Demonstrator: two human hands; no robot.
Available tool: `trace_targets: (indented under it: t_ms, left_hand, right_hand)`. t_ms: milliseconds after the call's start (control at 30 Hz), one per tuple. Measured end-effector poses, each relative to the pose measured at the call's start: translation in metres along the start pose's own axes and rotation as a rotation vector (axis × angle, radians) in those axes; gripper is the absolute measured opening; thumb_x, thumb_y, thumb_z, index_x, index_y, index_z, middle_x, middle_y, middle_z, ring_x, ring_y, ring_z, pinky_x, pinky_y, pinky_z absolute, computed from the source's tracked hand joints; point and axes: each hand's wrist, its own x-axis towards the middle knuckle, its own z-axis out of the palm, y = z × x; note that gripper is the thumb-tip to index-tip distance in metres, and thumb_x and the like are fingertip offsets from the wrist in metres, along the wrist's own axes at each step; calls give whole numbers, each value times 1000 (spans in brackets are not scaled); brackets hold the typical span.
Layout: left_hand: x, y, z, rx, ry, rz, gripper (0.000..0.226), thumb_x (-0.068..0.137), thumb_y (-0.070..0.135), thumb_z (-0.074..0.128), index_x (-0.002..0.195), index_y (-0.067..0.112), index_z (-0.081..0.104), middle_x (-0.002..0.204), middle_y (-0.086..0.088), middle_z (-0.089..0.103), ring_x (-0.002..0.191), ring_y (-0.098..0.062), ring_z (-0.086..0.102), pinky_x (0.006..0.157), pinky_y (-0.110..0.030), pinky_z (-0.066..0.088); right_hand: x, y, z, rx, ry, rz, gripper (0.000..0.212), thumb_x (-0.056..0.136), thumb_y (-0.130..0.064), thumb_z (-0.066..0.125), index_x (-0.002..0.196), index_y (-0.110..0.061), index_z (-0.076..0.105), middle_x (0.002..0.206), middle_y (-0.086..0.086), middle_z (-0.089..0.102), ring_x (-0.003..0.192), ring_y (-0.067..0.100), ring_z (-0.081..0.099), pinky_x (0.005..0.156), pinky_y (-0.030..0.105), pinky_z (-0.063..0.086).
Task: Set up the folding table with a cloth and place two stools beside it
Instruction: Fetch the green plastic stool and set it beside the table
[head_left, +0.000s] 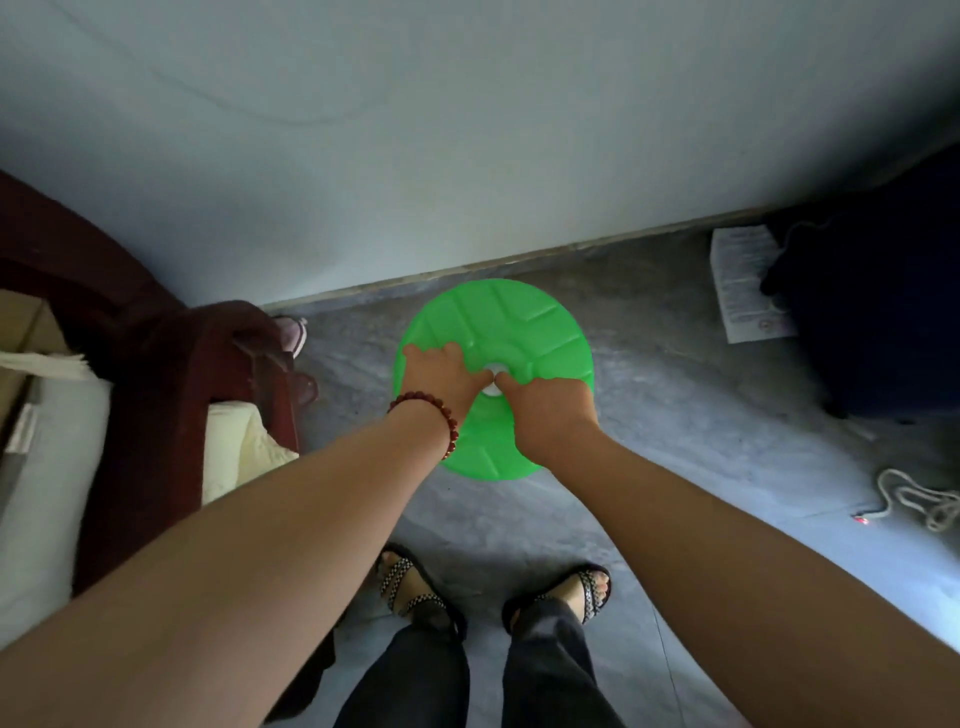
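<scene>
Green stool (524, 322) under left hand (441, 376) and right hand (550, 410), curled fingers (506, 385) pinching its white hub (500, 370).

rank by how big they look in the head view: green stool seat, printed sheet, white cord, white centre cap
1. green stool seat
2. printed sheet
3. white cord, a loose coil close to the sheet in spread, so this pair is unsure
4. white centre cap, partly covered
</scene>
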Motion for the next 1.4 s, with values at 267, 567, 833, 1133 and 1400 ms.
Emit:
trace_targets:
  t_ms: [267,567,833,1133,1400]
  left_hand:
    - [-81,37,-88,100,122,79,59,87,38,58,139,38,30,122,-12,44,113,-32,50,97,-46,35]
    - [-170,97,-195,151,222,191,69,79,45,65,138,42,29,124,-11,44,115,-32,49,99,-45,32]
    - [-219,183,-286,135,319,317,53,86,44,54,136,31,41,126,-12,47,117,-30,48,98,-39,31]
    - [-228,272,-337,224,383,338,49,90,38,51,134,17,44,131,-11,45,120,-25,46,98,-37,30]
    - [-201,289,-370,477,414,486,54,80,42,65,129,35,44,123,-10,44,114,-30,48,95,-44,35]
  right_hand:
    - [-95,35,-86,134,152,107,56,88,-40,45,142,-30,30,104,6,66,95,28,63,64,30,36]
    - [-207,88,-162,159,286,206,58,84,-44,49,138,-36,30,95,5,66,89,28,64,61,29,35]
    - [-294,165,-197,178,395,362,50,82,-48,49,130,-38,40,89,2,65,85,26,63,60,29,33]
    - [-351,236,-206,133,362,499,53,84,-58,45,134,-41,37,92,1,63,88,24,62,60,28,30]
    - [-348,274,-217,169,406,576,54,83,-63,44,131,-38,42,89,1,64,85,24,63,61,29,32]
